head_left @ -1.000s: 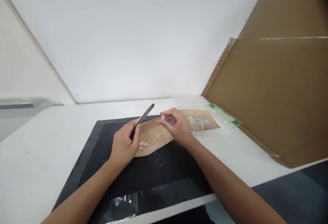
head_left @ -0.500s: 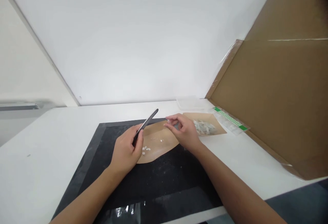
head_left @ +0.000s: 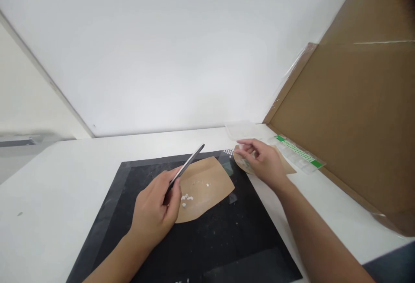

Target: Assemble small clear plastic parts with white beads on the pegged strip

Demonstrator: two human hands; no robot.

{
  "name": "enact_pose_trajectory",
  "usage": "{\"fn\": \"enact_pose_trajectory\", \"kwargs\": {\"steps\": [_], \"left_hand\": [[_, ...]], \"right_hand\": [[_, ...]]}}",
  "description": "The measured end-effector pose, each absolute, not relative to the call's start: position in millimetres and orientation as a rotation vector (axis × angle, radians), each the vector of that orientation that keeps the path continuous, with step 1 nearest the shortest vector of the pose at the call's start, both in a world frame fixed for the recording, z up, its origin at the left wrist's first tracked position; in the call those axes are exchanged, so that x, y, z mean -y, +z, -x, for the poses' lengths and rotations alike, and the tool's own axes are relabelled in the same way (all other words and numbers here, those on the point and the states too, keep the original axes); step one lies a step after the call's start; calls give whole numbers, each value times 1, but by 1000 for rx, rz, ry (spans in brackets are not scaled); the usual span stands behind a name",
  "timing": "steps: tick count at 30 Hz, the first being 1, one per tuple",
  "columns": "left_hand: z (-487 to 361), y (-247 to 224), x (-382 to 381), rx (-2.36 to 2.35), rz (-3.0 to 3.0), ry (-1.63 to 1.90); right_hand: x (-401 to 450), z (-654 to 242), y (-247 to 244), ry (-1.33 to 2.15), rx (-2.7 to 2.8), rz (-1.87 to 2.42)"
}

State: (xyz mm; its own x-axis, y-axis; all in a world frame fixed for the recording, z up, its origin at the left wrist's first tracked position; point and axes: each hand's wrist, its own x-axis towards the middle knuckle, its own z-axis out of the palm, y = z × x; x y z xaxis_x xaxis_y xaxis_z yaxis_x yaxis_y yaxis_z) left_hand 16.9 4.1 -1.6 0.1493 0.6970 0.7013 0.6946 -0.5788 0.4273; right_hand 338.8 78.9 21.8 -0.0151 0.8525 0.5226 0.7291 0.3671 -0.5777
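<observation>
My left hand point(head_left: 157, 203) is closed around a slim black-and-silver tool point(head_left: 188, 162), its free end pointing up and to the right. Beneath the tool a sheet of brown paper point(head_left: 214, 173) lies on a black mat point(head_left: 207, 248). Several small white bits point(head_left: 186, 197) are scattered on that paper. My right hand point(head_left: 261, 160) pinches a small whitish piece point(head_left: 240, 146) between thumb and fingertips, over a second brown paper point(head_left: 287, 164). The hand hides much of this second paper and the pale pieces on it.
Small white squares point(head_left: 228, 152) sit at the mat's far right corner. A clear plastic strip with a green grid point(head_left: 300, 151) lies to the right. Behind it are a translucent tray point(head_left: 240, 131) and a tall cardboard panel point(head_left: 350, 123). A white wall point(head_left: 178, 58) backs the white table point(head_left: 42, 188).
My right hand has moved right, from over the first brown paper to the second, uncovering the white squares. My left hand keeps the tool over the paper. The view has shifted slightly.
</observation>
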Motion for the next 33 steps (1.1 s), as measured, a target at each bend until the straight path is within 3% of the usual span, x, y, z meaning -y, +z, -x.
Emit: {"fn": "enact_pose_trajectory", "kwargs": {"steps": [7, 11, 16, 33], "left_hand": [[-16, 1, -3, -1423, -2471, 1410], [-15, 4, -2, -1443, -2487, 1381], [-15, 5, 3, -1537, -2445, 1305], [-14, 11, 4, -1599, -2478, 1250]], "right_hand": [[-83, -414, 28, 9, 1747, 1755], [-79, -436, 24, 137, 1811, 1850], [-74, -434, 24, 219, 1855, 1898], [-93, -405, 4, 2, 2010, 1852]]}}
